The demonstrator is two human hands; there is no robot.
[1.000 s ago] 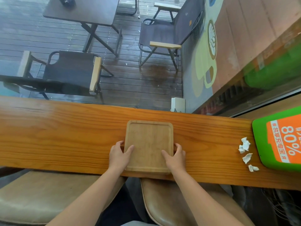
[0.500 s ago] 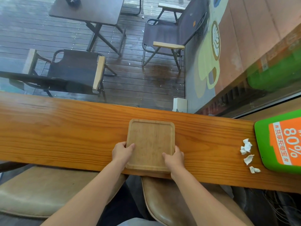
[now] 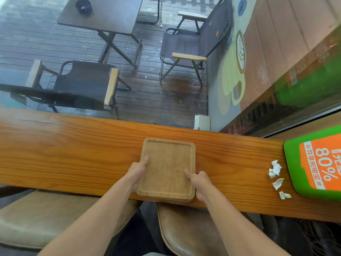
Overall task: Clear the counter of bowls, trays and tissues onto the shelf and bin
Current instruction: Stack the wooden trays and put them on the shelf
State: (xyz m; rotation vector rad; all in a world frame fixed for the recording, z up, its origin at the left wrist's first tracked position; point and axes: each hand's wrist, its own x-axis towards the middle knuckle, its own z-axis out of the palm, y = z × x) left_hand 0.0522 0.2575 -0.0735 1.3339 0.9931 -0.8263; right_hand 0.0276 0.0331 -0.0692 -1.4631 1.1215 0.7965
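Wooden tray (image 3: pixel 167 168) gripped at both side edges: left hand (image 3: pixel 137 170) clamped on left rim, right hand (image 3: pixel 200 183) on right. Tray held over near desk (image 3: pixel 73 150) edge. Crumpled tissues (image 3: pixel 275 175) left far right, nearer right hand.

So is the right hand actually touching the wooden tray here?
Touching. The head view shows the right hand wrapped on the wooden tray's right edge, thumb lying on its top surface with no gap.
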